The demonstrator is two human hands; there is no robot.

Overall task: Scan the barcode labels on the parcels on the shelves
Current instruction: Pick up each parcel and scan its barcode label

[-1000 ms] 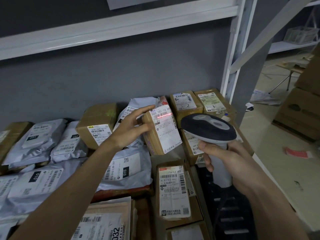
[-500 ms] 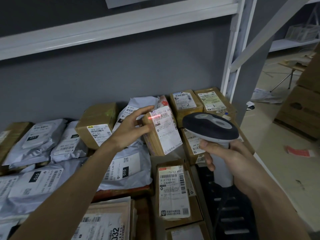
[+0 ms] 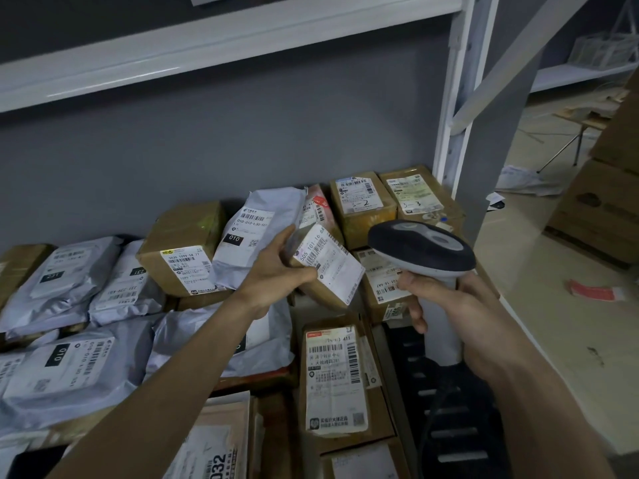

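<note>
Above the crowded shelf (image 3: 387, 344), a small brown parcel (image 3: 323, 267) tilts with its white barcode label (image 3: 328, 262) facing up, gripped by the left hand (image 3: 276, 271). Just right of it, the right hand (image 3: 460, 312) clasps a handheld scanner (image 3: 420, 248), surrounded by grey mailer bags (image 3: 69, 274).

The left hand (image 3: 273, 271) covers the near corner of the small box (image 3: 325, 267) it grips, and the print on that box's label (image 3: 328, 261) is too blurred to read below the top number. The right hand (image 3: 460, 312) hides most of the scanner (image 3: 420, 248) handle; its window faces away. Below the grip, the bottom edge cuts off a "032" parcel (image 3: 214, 451).
</note>
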